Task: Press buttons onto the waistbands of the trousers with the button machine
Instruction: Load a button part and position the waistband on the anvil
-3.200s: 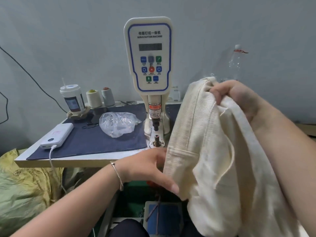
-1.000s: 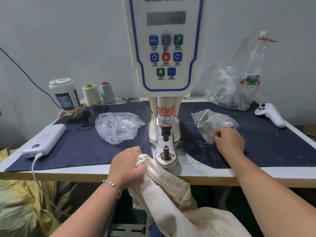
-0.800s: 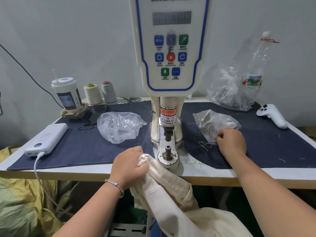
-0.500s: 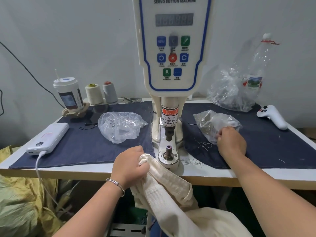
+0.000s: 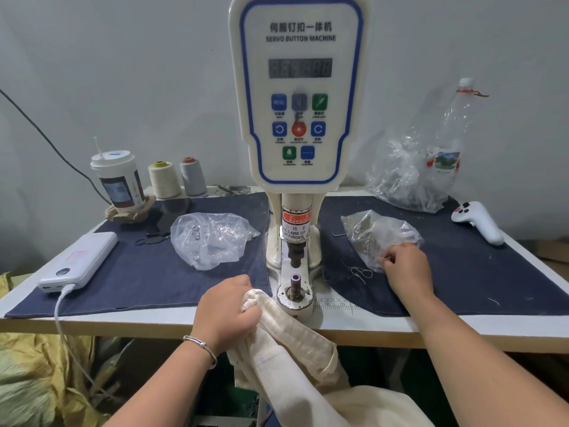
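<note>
The button machine (image 5: 297, 124) stands mid-worktop, and the cream trousers (image 5: 295, 349) hang over the front edge just left of its lower die (image 5: 296, 278), their waistband bunched in the curled left hand (image 5: 226, 312). The right hand (image 5: 406, 266) has its fingertips curled at the mouth of the bag of buttons (image 5: 377, 235) toward the right; whether they pinch a button is hidden. This looks like the loading step: next, a button must be seated and the waistband laid flat over the die.
</note>
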Demonstrator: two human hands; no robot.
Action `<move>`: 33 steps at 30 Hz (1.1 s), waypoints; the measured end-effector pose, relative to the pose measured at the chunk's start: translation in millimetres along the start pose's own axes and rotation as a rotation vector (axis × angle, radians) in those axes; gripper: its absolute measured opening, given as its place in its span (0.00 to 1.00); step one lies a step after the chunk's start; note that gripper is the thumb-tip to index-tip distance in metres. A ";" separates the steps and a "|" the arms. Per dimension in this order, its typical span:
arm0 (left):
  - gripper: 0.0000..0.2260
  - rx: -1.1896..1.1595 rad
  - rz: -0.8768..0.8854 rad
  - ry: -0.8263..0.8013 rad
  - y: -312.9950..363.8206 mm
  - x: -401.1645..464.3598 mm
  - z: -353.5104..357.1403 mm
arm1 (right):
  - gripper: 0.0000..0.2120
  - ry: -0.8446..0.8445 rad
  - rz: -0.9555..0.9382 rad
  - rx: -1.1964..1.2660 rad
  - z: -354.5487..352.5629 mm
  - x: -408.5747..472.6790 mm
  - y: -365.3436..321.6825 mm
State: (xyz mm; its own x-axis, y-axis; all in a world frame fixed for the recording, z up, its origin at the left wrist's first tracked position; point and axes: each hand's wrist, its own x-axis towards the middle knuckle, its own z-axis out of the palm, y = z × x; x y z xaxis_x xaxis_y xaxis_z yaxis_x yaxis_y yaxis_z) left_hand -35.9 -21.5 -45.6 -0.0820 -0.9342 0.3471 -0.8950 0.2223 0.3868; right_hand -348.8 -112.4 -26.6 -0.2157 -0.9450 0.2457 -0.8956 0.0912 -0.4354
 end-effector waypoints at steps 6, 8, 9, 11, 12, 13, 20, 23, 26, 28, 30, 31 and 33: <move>0.10 0.006 -0.005 0.007 0.3 1.1 0.2 | 0.07 0.012 0.040 -0.104 3.2 0.8 -1.6; 0.11 0.014 -0.008 0.004 -0.4 0.9 0.7 | 0.07 0.006 0.059 -0.142 4.2 1.2 -3.4; 0.11 0.019 -0.008 0.003 -0.1 1.1 0.6 | 0.07 0.008 0.062 -0.162 4.9 1.9 -4.7; 0.11 0.022 -0.005 -0.003 1.0 1.8 0.1 | 0.08 0.011 0.065 -0.188 5.0 2.8 -6.6; 0.11 0.020 -0.003 -0.008 1.3 2.1 -0.3 | 0.08 0.008 0.063 -0.190 4.8 3.5 -6.8; 0.10 0.017 -0.001 -0.013 1.4 1.8 -0.6 | 0.08 0.000 0.056 -0.186 4.7 3.5 -6.3; 0.09 0.024 0.002 -0.035 1.6 2.0 -0.2 | 0.10 -0.073 0.099 -0.317 -2.3 4.9 -15.9; 0.09 0.032 0.006 -0.034 0.5 1.9 0.2 | 0.11 -0.096 0.094 -0.366 -5.7 6.9 -25.9; 0.08 0.024 0.008 -0.030 1.1 2.0 0.2 | 0.11 -0.065 0.087 -0.402 -6.4 5.8 -28.3; 0.08 0.018 0.007 -0.029 2.3 1.6 -0.5 | 0.10 -0.065 0.064 -0.413 -6.8 6.7 -27.1; 0.08 0.021 0.005 -0.021 2.4 1.0 -0.5 | 0.09 -0.083 0.036 -0.403 -7.4 9.2 -24.1; 0.09 0.020 0.001 -0.015 2.0 0.7 -0.1 | 0.09 -0.097 0.039 -0.391 -8.2 9.9 -22.7; 0.10 0.016 -0.005 -0.009 1.5 0.7 0.6 | 0.08 -0.130 0.064 -0.387 -10.3 13.2 -23.1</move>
State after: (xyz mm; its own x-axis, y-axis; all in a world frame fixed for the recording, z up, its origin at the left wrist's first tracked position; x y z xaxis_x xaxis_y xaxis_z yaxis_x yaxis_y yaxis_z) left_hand -37.5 -22.0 -45.3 -0.0815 -0.9379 0.3373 -0.9023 0.2132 0.3747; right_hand -334.9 -123.7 -4.3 -0.2470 -0.9631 0.1067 -0.9675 0.2390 -0.0822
